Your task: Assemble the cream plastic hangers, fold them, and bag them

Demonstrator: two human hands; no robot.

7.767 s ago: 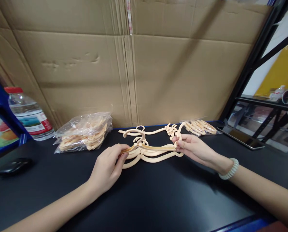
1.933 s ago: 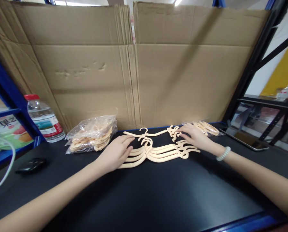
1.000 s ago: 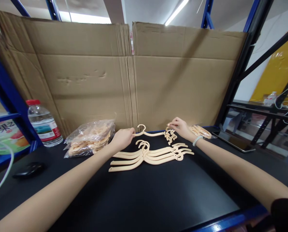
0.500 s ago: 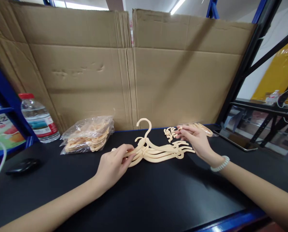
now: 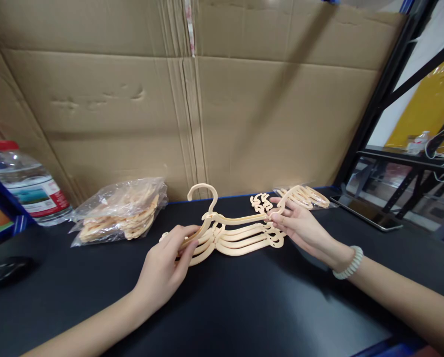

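A cream plastic hanger (image 5: 240, 219) is lifted slightly at a tilt, its hook pointing up. My left hand (image 5: 165, 263) is closed on its left arm, thumb in front and fingers behind. At the other end, my right hand (image 5: 305, 228) pinches the hanger's right tip, where a slim curved piece (image 5: 286, 197) rises between the fingers. Whether that piece is joined to the hanger I cannot tell. Directly below lies a fanned stack of matching hangers (image 5: 244, 244), partly covered by my left hand. Small S-shaped hooks (image 5: 259, 202) lie in a loose pile behind my right hand.
A clear bag of cream parts (image 5: 121, 210) lies at the left, and a smaller bag (image 5: 311, 197) at the back right. A water bottle (image 5: 30, 183) and black mouse (image 5: 6, 270) are far left. A dark tablet-like device (image 5: 366, 212) lies right. Cardboard (image 5: 281, 114) walls the back.
My right hand has come from the hook pile to the hanger's right end. The top hanger is now raised off the stack. The view has tipped down and turned slightly right.
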